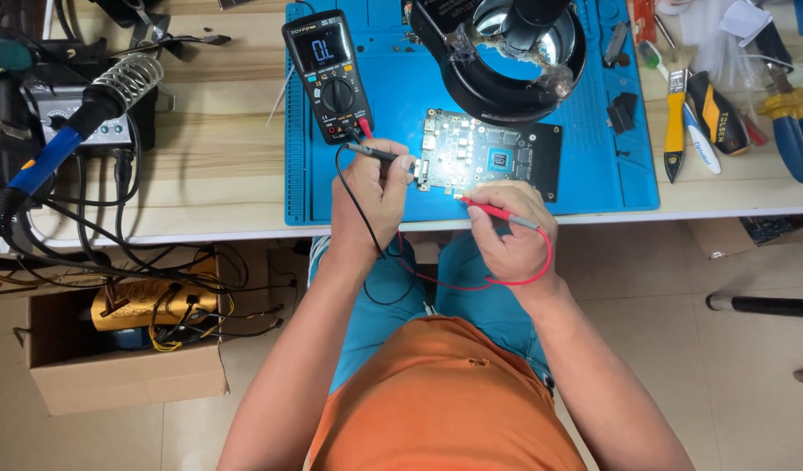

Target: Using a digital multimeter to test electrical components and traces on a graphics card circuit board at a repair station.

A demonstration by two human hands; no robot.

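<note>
meanwhile, pinched black probe (373, 152) in left hand (373, 187), long axis pointing right toward circuit board (489, 157) at its left edge. gripped red probe (497, 212) in right hand (510, 231), tip seemingly touching board's near edge. lay on blue mat (593, 187), just beyond both hands, multimeter (327, 74) to the left.

Lit grey multimeter screen (322, 49) on blue mat; cardboard box (122, 366) underneath table.
</note>
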